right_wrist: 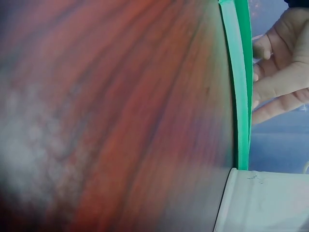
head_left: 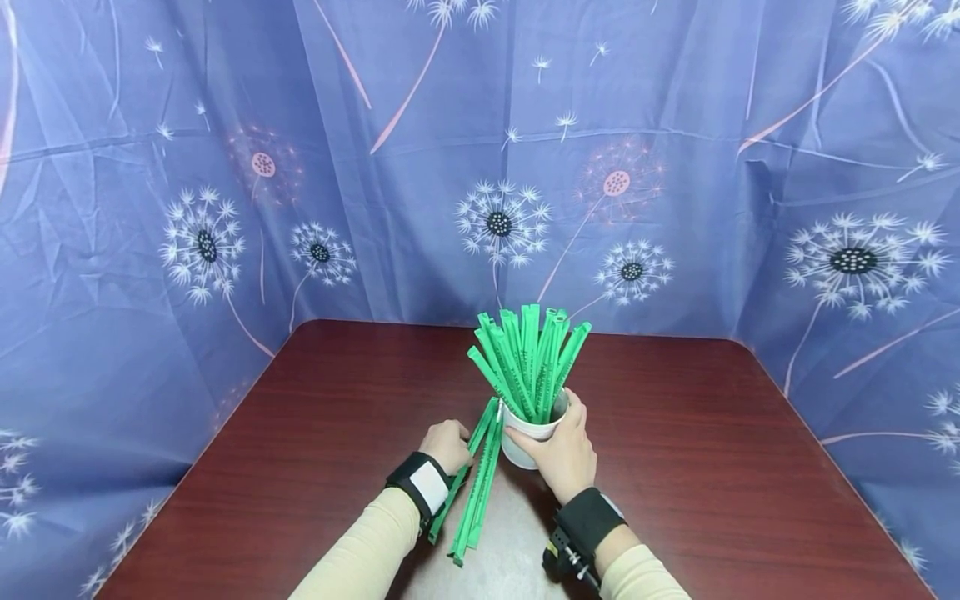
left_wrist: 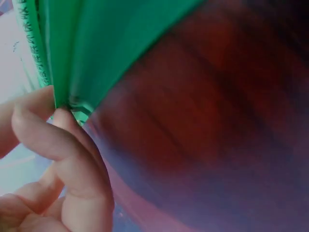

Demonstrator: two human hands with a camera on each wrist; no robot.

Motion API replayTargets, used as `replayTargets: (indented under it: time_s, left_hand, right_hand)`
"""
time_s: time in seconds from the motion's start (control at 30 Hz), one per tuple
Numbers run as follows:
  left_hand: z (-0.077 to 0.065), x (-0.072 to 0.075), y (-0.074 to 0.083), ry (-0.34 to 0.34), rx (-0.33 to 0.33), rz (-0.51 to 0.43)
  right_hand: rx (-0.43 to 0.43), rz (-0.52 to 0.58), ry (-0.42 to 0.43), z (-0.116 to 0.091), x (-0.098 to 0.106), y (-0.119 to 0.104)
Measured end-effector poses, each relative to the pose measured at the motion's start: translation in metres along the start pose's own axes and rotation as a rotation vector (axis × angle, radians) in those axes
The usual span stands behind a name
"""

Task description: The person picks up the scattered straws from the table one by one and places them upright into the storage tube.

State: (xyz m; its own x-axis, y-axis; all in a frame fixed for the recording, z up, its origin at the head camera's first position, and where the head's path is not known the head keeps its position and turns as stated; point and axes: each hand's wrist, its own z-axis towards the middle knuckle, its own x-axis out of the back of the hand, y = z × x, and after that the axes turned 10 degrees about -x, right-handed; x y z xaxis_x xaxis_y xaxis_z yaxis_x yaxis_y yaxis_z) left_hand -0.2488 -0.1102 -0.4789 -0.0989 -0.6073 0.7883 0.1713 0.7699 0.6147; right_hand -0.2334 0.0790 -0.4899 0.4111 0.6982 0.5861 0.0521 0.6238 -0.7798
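A white cup stands on the table, filled with long green printed packets that fan out above its rim. My right hand grips the cup from the right, thumb at the near side of the rim. Left of the cup, several more green packets slant toward me, their far ends right at the rim. My left hand is beside them. In the left wrist view, its fingertips pinch the end of a green packet. The right wrist view shows the cup's rim meeting green packets.
The dark red wooden table extends around the cup on all sides. Blue cloth with a dandelion print hangs behind the table and along both sides. Black bands with small cameras sit on the wrists.
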Motion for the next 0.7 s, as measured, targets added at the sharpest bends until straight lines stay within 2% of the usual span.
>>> replayTargets:
  time_s: [0.13,0.3,0.43,0.57,0.7]
  left_hand:
    - [-0.002,0.001,-0.003,0.000,0.006,-0.001]
    - [-0.006,0.004,-0.001,0.014,-0.030,0.118]
    - [-0.010,0.007,0.001,0.004,-0.058,0.162]
    - [-0.014,0.008,0.000,-0.013,-0.064,0.136]
    - [-0.015,0.013,-0.003,-0.028,-0.021,0.018]
  right_hand:
    - [-0.005,0.000,0.002,0.001,0.000,-0.001]
    - [-0.003,0.005,-0.016,0.001,0.001,-0.001]
    - [-0.004,0.008,-0.030,0.001,0.001,0.000]
    - [-0.014,0.001,-0.036,0.001,0.001,0.001]
    - [-0.015,-0.001,-0.039,0.001,0.000,0.002]
